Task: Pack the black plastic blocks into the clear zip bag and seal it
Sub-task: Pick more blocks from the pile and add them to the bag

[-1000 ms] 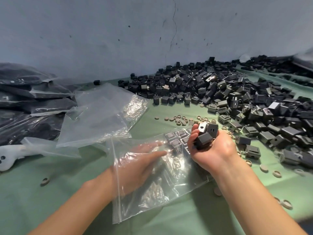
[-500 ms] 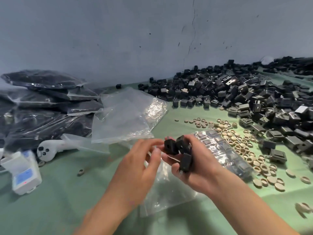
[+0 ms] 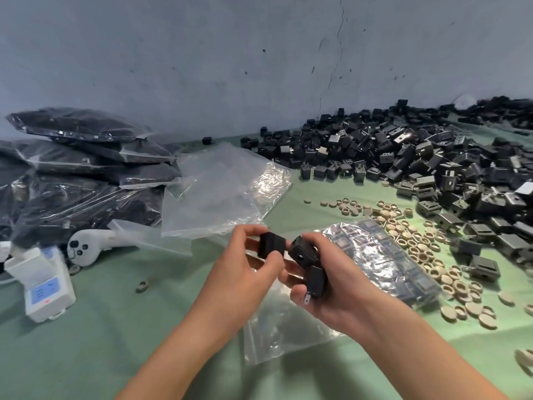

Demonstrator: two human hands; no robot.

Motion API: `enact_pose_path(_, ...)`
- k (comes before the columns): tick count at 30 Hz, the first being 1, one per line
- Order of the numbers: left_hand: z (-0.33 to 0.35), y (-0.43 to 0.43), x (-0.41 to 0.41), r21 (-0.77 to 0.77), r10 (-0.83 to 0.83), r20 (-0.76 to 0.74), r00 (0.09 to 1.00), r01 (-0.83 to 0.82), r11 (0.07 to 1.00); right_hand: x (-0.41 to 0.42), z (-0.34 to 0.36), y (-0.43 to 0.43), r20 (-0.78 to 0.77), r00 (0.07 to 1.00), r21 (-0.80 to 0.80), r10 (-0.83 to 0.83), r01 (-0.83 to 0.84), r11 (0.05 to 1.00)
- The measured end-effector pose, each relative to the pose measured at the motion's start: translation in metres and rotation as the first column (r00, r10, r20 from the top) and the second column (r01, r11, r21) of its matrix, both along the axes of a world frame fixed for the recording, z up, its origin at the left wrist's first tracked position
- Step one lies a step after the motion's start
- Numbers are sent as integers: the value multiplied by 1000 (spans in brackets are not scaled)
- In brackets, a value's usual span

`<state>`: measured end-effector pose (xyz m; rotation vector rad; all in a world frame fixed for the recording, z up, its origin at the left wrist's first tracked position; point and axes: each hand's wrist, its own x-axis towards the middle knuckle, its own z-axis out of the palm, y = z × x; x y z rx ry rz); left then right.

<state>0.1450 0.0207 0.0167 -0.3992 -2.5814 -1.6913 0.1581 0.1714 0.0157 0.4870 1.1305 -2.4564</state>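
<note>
Clear zip bag point(image 3: 277, 336) lies flat on the green table cover point(image 3: 101, 342), under and behind the hands. Its far half is packed with rows of black blocks point(image 3: 383, 255) and its near half is bare plastic. Cannot tell whether the mouth is zipped. Left hand point(image 3: 245, 272) pinches a single block point(image 3: 271, 245) between the thumb and curled fingers. Right hand point(image 3: 331, 284), palm up, curls its fingers round two more: an upper block point(image 3: 302, 251) just beside the left hand's, and a lower block point(image 3: 315, 281) with a metal prong showing. In hand: three. Loose heap point(image 3: 403, 157) of the same blocks runs along the wall at right, too many to count. Tan rings and discs point(image 3: 418, 241) lie scattered between the heap and the bag, dozens of them. Empty clear bags point(image 3: 219, 194) lie left of centre, number unclear. Filled bags point(image 3: 80, 168) are stacked at far left, at least four, with dark contents. One white device point(image 3: 46, 287) with a blue panel sits near the left edge.
</note>
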Motion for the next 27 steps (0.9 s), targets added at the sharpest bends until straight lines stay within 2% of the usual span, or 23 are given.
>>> enact_pose_path(3,0,-19,-17,-4,163,65,984,-163,987,-3,-1,8,49,996,-59,-76,79,995)
enact_pose_path(6,-5,-53,-26,-240,219,164,962,-176,954,-5,4,22,54,984,-60,-168,171,983)
enact_pose_path(8,-12,-69,-23,-426,172,178,969,-82,901,-6,8,33,36,973,-59,-229,231,971)
enact_pose_path(9,-15,-72,-20,-451,134,159,978,-49,891,-7,10,38,25,966,-63,-257,258,964)
enact_pose_path(12,-26,-63,-10,-306,-18,127,992,56,950,-7,15,54,-5,945,-103,-327,325,940)
enact_pose_path(14,-35,-51,-5,-283,-86,113,990,115,952,-7,18,61,-13,932,-131,-362,358,925)
enact_pose_path(15,-40,-45,-3,-352,-92,93,991,119,929,-6,18,64,-15,927,-140,-376,370,918)
enact_pose_path(16,-43,-42,-3,-486,-108,32,994,110,867,-6,19,66,-16,923,-148,-386,379,913)
enact_pose_path(18,-42,-41,-2,-721,-274,-119,954,106,684,-4,19,69,-11,917,-159,-400,393,906)
enact_pose_path(20,-39,-46,-4,-783,-423,-111,899,183,594,-3,19,71,-5,914,-176,-407,400,900)
enact_pose_path(23,-41,-50,-8,-773,-476,-70,877,254,582,-1,19,78,4,908,-203,-419,411,889)
enact_pose_path(27,-41,-30,-20,-770,-426,-88,900,209,602,-1,23,86,24,891,-226,-453,446,866)
